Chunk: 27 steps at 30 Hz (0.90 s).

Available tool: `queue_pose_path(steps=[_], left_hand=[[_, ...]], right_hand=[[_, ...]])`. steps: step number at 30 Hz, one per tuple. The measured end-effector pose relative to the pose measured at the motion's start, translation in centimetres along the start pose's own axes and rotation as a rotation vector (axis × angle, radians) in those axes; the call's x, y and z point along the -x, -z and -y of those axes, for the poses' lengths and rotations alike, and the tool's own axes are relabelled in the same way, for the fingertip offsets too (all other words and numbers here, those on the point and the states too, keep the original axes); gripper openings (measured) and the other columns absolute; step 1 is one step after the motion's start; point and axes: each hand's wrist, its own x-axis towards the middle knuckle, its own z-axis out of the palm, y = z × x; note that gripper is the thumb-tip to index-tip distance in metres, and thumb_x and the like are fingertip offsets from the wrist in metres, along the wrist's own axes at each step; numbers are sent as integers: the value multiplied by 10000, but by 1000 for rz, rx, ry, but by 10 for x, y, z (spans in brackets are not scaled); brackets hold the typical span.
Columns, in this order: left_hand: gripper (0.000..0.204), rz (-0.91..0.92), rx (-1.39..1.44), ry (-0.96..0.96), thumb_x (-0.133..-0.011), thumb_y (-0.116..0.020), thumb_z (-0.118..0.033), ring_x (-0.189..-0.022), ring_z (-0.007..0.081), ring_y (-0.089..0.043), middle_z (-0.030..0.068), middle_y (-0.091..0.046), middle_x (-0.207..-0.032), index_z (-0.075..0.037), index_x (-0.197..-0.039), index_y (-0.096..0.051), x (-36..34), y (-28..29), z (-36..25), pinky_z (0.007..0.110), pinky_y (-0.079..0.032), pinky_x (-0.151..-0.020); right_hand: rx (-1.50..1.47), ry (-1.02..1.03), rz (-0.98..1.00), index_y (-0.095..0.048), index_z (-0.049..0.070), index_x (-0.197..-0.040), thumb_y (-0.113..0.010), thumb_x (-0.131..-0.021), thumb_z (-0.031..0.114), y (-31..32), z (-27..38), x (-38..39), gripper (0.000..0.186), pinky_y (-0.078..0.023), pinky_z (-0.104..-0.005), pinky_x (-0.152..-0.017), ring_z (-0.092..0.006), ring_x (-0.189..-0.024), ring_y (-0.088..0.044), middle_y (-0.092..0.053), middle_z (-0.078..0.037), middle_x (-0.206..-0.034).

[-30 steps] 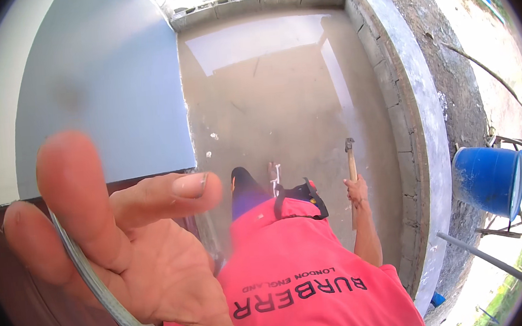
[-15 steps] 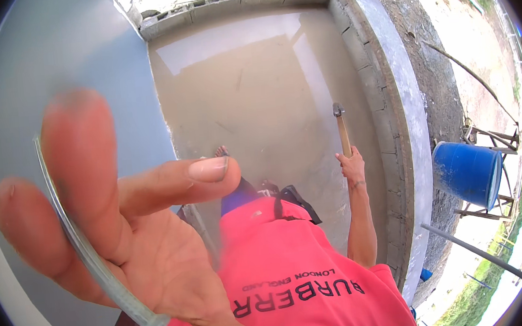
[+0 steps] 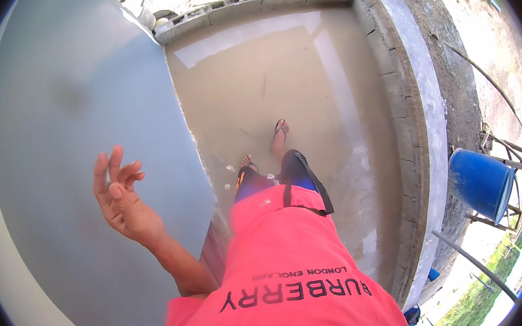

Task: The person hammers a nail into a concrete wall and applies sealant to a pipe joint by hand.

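My left hand (image 3: pixel 130 213) is raised at the left, in front of the smooth grey wall (image 3: pixel 59 199). Between two of its fingers sits a nail (image 3: pixel 108 175), of which only a short grey piece shows. The thumb and the other fingers are loosely bent. My right hand and arm are out of sight, and so is the hammer. Below me are my feet in flip-flops (image 3: pixel 280 130), one ahead of the other.
Shallow muddy water (image 3: pixel 236 90) covers the ground around my feet. A low wall of hollow concrete blocks (image 3: pixel 398 114) bounds it at the back and right. Beyond stand a blue barrel (image 3: pixel 481 184) on a frame and a slanting grey pole (image 3: pixel 475 265).
My left hand, still with the nail, has moved down and away from close in front of the view. My right hand and the hammer it held have left the picture. One foot has stepped forward.
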Motion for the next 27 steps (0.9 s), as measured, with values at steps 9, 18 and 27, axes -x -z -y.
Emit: queue_pose_path(steps=[9,18,27], left_hand=[[443,147,30,-189,-945,-428,-161,-899,191,-645,270,-564,-1280,26,-1345,-467,-111,-135,9,315,-462,-762],[308,363,-345,-103,-969,-537,-154,-860,154,-639,148,-661,-1157,-15,-1241,-578,-222,-282,67,289,-494,-792],[433,310,-571,892,-1003,-393,-379,-654,127,-616,81,-690,-778,-20,-1000,-637,-99,-182,290,279,-478,-583]], right_hand=[[-100,145,37,-499,30,-971,-699,-831,132,-7,177,-5,265,-392,-313,-364,-147,-435,-487,-496,-41,-581],[-393,441,32,-460,49,-953,-686,-836,138,75,468,-11,269,-393,-295,-358,-136,-431,-478,-483,-35,-588],[-419,856,-80,-511,51,-1040,-658,-897,210,174,709,104,259,-380,-245,-374,-91,-424,-451,-478,-9,-633]])
